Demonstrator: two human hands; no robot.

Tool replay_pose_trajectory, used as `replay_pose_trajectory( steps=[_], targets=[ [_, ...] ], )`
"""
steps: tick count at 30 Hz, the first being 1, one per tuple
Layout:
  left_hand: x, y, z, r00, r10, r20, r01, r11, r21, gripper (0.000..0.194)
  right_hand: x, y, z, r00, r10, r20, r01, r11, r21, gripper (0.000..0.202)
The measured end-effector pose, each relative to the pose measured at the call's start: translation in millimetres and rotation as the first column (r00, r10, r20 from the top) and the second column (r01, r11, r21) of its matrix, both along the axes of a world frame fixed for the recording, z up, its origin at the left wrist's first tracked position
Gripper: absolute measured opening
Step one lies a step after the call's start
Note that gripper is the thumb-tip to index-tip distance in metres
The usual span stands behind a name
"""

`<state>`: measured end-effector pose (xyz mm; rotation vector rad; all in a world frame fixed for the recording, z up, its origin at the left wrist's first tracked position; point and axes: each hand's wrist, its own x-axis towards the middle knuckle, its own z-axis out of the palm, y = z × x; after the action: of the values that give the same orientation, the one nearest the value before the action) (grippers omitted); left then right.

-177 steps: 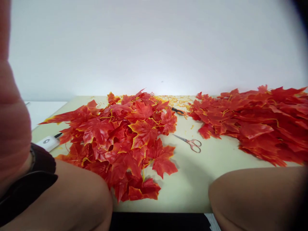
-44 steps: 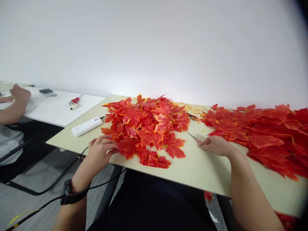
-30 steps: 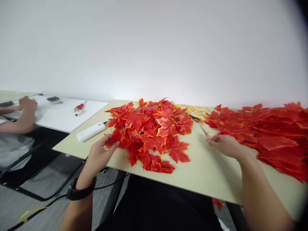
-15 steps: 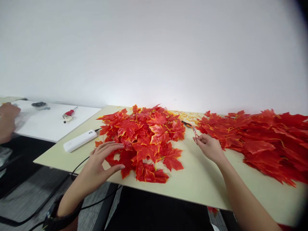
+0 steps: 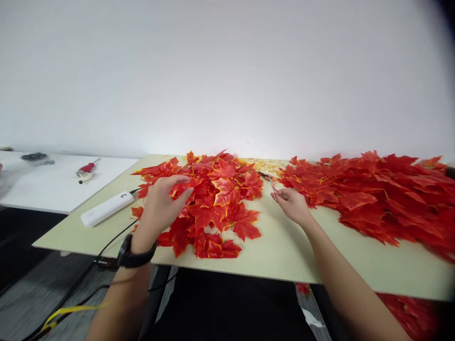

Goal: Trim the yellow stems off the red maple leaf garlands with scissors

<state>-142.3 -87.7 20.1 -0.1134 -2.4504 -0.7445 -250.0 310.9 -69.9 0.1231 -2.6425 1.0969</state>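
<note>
Here, nearest you, red leaves (image 5: pixel 408 312) lay below the front edge of the cream table (image 5: pixel 280 260), toward your right. Above the tabletop your hands were well apart. Your left hand (image 5: pixel 161 203), with a black watch (image 5: pixel 135 254) at its wrist, stood over the left side of the loose leaf pile (image 5: pixel 216 203), thumb and fingers spread; whether it touched a leaf could not be told. Your right hand (image 5: pixel 293 204) was closed on the handles of the scissors (image 5: pixel 273 186). Their long axis ran away from you, leaning slightly left, the points toward the wall; the loose leaf pile lay to their left, reaching across to your left hand, the nearer of the two. To the left lay a white oblong device (image 5: pixel 106 208), set aslant; to the right spread the larger leaf heap (image 5: pixel 373 199). Beyond the scissors lay an orange-and-black tool (image 5: pixel 263 176), its contact with the points unclear, then yellow scraps (image 5: pixel 261 165). On the white table (image 5: pixel 110 173) at far left lay a red-handled tool (image 5: pixel 88 168) and a dark cluster (image 5: pixel 34 156), too blurred to tell whether a container held it.
</note>
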Motion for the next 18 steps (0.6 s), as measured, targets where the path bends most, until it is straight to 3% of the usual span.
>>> replay_pose_trajectory(
  steps=[3,5,10,12,15,18],
  targets=[
    [-31.6,19.8,1.4,0.978,-0.023,0.207,0.043,0.995,-0.094,0.044,-1.2,-0.5,-0.8,1.000,0.012,0.009,-0.011,0.997,-0.075,0.053],
    [-47.6,31.7,0.6,0.951,-0.095,0.295,0.134,0.984,-0.114,0.045,-2.5,-0.4,-2.4,1.000,0.023,0.003,-0.023,0.989,-0.148,0.055],
    [-68.5,49.4,-2.1,0.926,-0.278,0.256,0.348,0.891,-0.290,0.090,-7.0,1.3,-7.4,0.999,0.041,0.029,-0.029,0.942,-0.334,0.066],
    [-77.2,53.4,-4.6,0.899,-0.369,0.236,0.431,0.840,-0.330,0.080,-8.3,1.7,-7.8,0.999,0.034,0.032,-0.020,0.928,-0.372,0.068],
    [-92.6,60.7,-5.9,0.845,-0.495,0.202,0.533,0.805,-0.259,0.041,-7.9,0.7,-4.5,0.999,0.040,0.022,-0.027,0.909,-0.416,0.070],
    [-102.1,72.6,4.5,0.817,-0.574,0.046,0.572,0.818,0.057,0.016,-4.5,-1.7,3.1,0.998,0.054,0.015,-0.040,0.867,-0.496,0.073]
  ],
)
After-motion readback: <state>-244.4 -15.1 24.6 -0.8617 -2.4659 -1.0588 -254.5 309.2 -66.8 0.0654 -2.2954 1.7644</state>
